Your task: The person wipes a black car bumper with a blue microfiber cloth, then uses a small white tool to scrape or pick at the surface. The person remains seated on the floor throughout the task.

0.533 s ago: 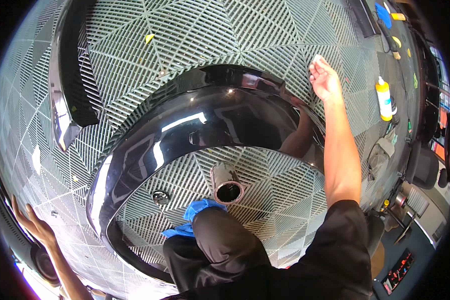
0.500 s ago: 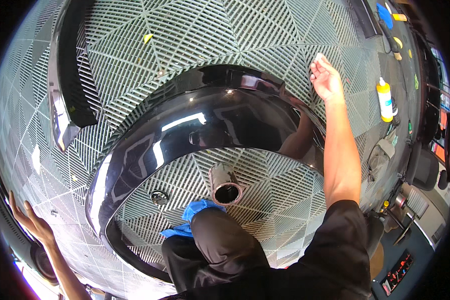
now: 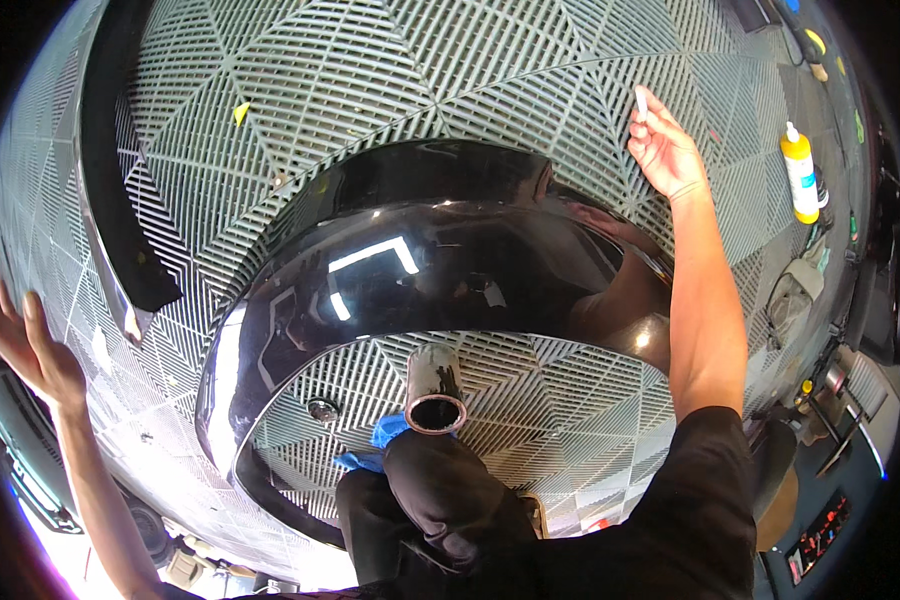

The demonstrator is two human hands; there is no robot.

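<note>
A large glossy black curved car body panel [image 3: 490, 265] arches over the floor in front of my knees. Beyond its right end, my right hand [image 3: 663, 150] is raised with the fingers closed, pinching a small white stick-like piece [image 3: 642, 104]. I cannot make out what kind of piece it is. At the far left edge my left hand [image 3: 35, 345] is held away from the panel, fingers spread and nothing in it. A stained metal cylinder [image 3: 432, 372] with an open end sits inside the arch, near my knee. A blue cloth [image 3: 390, 428] lies partly hidden beside that knee.
Another long black trim piece [image 3: 120, 200] lies at the left. To the right stands a yellow-and-white bottle [image 3: 799, 172], with a grey cloth-like item [image 3: 795, 300] nearer me. A small round dark item [image 3: 322, 410] and a yellow scrap [image 3: 241, 113] rest on the grated tile floor [image 3: 370, 60].
My left hand has risen farther up and outward. My right hand has shifted slightly right and up, and the white piece in it shows more. The whole view has shifted a little.
</note>
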